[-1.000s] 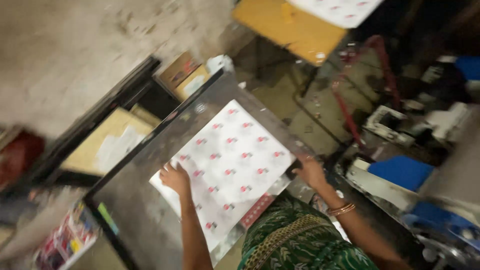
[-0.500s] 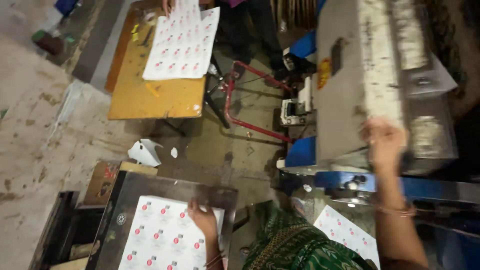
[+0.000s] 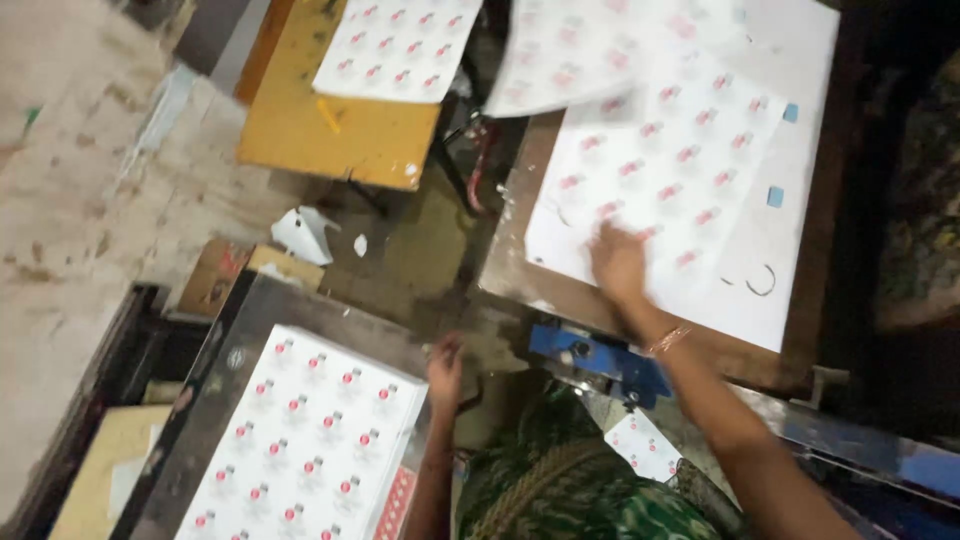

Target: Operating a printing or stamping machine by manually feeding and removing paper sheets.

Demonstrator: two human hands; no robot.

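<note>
Press bed (image 3: 800, 330): right hand (image 3: 617, 262) flat, spread on printed sheet (image 3: 680, 170); left hand (image 3: 444, 368) loosely curled beside sheet stack (image 3: 310, 440).

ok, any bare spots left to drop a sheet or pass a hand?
Bare: the yellow table below its printed sheet, and the floor between table and press board. Crowded: the board, under sheets and the right hand; the stack fills the tray by the left hand.

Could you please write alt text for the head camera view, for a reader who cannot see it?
Seen from above, a person's right hand presses on a printed sheet lying on a press bed, while the left hand rests at the edge of a stack of printed sheets. A yellow table behind holds more sheets.
</note>
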